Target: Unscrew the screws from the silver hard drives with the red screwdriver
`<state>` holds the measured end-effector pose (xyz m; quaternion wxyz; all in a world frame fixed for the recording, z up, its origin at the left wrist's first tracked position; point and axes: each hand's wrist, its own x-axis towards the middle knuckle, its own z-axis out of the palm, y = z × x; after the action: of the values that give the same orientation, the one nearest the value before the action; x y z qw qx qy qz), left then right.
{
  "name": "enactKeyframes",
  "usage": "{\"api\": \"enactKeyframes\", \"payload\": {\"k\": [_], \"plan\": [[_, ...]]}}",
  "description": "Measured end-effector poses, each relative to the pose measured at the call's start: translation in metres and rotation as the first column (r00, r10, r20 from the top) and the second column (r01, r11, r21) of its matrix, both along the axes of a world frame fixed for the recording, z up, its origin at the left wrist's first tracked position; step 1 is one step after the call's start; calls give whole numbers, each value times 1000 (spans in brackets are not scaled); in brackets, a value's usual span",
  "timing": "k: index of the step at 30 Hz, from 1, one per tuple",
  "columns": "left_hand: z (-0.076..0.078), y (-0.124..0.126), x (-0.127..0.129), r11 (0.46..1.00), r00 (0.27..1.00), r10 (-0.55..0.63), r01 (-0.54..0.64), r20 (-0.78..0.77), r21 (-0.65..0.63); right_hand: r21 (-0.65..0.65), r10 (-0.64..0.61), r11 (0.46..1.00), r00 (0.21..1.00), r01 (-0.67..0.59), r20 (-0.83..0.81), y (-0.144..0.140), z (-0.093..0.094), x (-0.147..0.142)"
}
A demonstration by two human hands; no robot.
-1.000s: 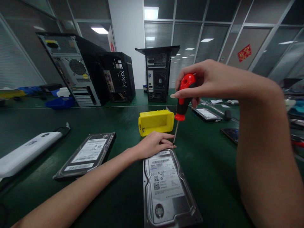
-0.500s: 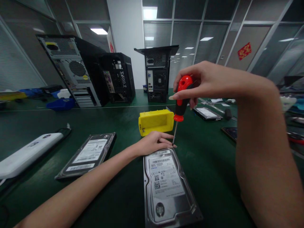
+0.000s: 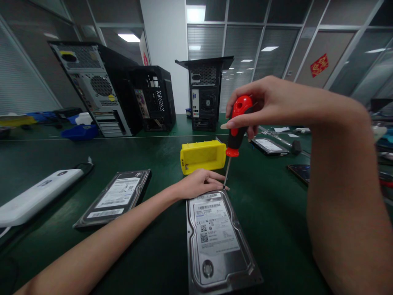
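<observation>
Two hands at work: both over the far end of one hard drive, near the middle of the green surface (image 3: pixel 270 213).
Right hand (image 3: pixel 260 104): fingers closed round the red-and-black handle of a screwdriver (image 3: pixel 236 133), held nearly upright; its thin shaft runs down to the far right corner of the drive.
Left hand (image 3: pixel 199 183): laid flat, fingers stretched out and holding nothing, pressing on the far edge of the drive, fingertips just beside the screwdriver tip.
Hard drive (image 3: pixel 215 239): label side up, lengthwise toward the near edge of the surface; cover in place.
Progress, as judged: tip seated at one corner screw, so the unscrewing looks under way at that corner; no loose screws can be made out, and the other corners appear untouched. Whether this screw is loose cannot be told.
Yellow bin (image 3: pixel 203 156): just beyond the left hand, open side facing the camera.
Second hard drive (image 3: pixel 115 196): lying to the left, apart from the first.
White device (image 3: pixel 37 196): toward the left edge.
Third drive (image 3: pixel 270 146): flat, beyond the right hand.
Computer cases (image 3: pixel 123 94): three, standing along the far edge.
</observation>
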<state>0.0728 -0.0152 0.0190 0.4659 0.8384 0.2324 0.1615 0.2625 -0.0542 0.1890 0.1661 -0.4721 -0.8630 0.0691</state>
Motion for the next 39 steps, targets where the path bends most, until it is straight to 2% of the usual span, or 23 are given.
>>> {"api": "enactKeyframes", "payload": {"k": [11,18,26,33,39], "plan": [[-1,-1,0,1000,1000,23,-23,-7,11,5,-39,999,998,38,46,-1,0,-3],[1,-1,-1,998,999,-39,41,27,-50,5,-12,1000,1000,12,15,1,-2,-2],[-6,-3,4,999,997,36,-37,69,21,30,4,1000,999,-5,33,4,0,-2],[-1,-4,7,991,999,42,-46,32,123,50,9,999,999,-11,39,2,-2,-2],[-4,-3,6,992,999,45,-48,29,120,84,8,996,999,-11,35,3,-5,-3]]}}
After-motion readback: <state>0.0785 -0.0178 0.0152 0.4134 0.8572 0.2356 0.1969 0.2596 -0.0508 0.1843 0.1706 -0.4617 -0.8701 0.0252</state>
